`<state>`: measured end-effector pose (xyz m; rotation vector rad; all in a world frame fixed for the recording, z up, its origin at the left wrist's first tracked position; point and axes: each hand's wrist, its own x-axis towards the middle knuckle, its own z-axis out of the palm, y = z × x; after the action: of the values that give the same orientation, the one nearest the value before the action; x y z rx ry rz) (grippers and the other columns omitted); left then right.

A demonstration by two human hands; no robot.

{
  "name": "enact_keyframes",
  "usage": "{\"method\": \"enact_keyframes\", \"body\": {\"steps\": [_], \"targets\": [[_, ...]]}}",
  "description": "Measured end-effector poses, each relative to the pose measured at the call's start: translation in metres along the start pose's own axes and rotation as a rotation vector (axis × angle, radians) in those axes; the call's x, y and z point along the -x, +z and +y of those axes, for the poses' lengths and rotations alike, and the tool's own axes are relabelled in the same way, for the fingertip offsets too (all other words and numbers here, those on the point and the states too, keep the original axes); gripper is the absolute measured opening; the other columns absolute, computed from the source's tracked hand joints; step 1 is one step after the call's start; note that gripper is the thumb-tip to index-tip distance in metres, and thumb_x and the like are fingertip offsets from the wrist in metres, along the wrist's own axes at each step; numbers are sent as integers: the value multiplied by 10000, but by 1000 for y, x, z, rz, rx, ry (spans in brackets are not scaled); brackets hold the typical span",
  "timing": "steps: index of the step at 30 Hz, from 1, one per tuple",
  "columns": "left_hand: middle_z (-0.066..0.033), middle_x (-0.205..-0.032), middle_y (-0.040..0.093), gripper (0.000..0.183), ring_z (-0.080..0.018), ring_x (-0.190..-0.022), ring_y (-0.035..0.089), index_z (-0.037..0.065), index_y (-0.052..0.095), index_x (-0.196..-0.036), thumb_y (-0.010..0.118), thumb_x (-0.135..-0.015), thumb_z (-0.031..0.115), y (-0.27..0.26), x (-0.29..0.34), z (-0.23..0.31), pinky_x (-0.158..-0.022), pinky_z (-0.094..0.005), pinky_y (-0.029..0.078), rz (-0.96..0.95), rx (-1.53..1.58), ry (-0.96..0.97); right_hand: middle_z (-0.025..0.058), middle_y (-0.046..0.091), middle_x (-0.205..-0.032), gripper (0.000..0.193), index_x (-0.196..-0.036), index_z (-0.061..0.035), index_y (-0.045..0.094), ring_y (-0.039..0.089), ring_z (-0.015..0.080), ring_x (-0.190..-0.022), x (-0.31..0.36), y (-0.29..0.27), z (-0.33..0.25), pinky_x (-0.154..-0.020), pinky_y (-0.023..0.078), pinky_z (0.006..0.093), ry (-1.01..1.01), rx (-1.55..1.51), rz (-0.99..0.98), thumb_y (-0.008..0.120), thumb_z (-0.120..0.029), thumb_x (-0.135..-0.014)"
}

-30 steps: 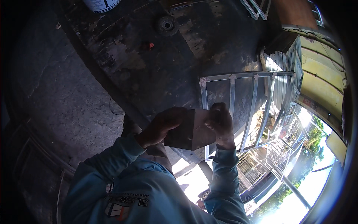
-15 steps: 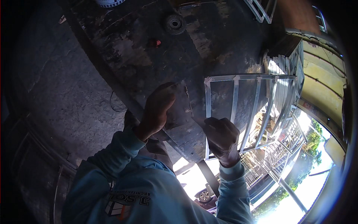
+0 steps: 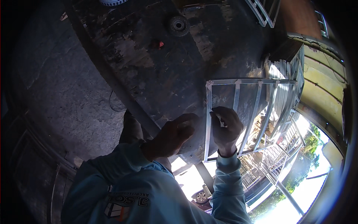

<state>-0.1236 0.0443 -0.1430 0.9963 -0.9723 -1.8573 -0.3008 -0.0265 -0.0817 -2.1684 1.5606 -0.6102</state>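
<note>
Above the near end of the dark worktable (image 3: 164,80), my left hand (image 3: 173,135) is curled, its fingers bent toward the thumb. Anything inside that grip is too dark to make out. My right hand (image 3: 226,128) is closed in a pinch over the left bar of a pale metal frame (image 3: 251,81). A small gap shows between its thumb and fingers, but what they hold, if anything, cannot be told. The two hands are a short distance apart, with the frame's left bar near the right fingertips.
Farther up the table lie a round, toothed-looking disc (image 3: 179,25) and a small red piece (image 3: 160,44). A checkered-rim container (image 3: 113,2) stands at the far edge. Metal lengths (image 3: 279,93) and lattice grilles (image 3: 261,170) are on the right, with rough floor (image 3: 71,86) on the left.
My left hand has come down and right, toward me. My right hand has risen slightly and turned. The thin strip seen between them earlier no longer shows.
</note>
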Motion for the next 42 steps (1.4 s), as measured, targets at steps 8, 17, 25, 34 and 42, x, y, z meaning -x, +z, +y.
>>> {"method": "enact_keyframes", "body": {"steps": [8,17,25,34,42], "targets": [[-134,-1084,626,431,-209,-967,606,33,508,-1297,562,-961,297,-20,-3,-12,-882,-316,486,100,47,-49,29,646,-907,26,-843,-31,665,581,95,-799,-12,15,90,-718,458,232,737,-756,33,648,-12,-845],[-148,-1134,623,411,-249,-1030,607,20,528,-1273,560,-957,281,-25,-3,-15,-943,-346,480,137,51,-53,45,649,-883,74,-856,-15,679,602,121,-808,-15,42,106,-734,477,274,500,-620,91,686,17,-789],[-161,-1165,619,416,-266,-1075,604,17,535,-1262,569,-959,301,-21,-5,-24,-970,-352,475,144,-83,60,78,650,-798,73,-845,-51,666,602,169,-687,-18,27,116,-645,497,293,-59,243,-90,706,-41,-785],[-155,-1131,628,402,-257,-1037,615,7,535,-1257,562,-965,282,-23,-3,-22,-935,-344,491,142,-66,56,62,671,-807,92,-817,-93,702,650,210,-729,-12,21,102,-649,536,310,195,-15,-79,731,-58,-738],[-160,-1108,631,396,-269,-1017,618,-1,544,-1242,554,-966,284,-24,-6,-17,-924,-343,497,138,31,-30,57,683,-839,123,-857,-116,714,656,219,-730,-24,29,111,-655,540,314,-119,334,-95,750,-118,-740]]}}
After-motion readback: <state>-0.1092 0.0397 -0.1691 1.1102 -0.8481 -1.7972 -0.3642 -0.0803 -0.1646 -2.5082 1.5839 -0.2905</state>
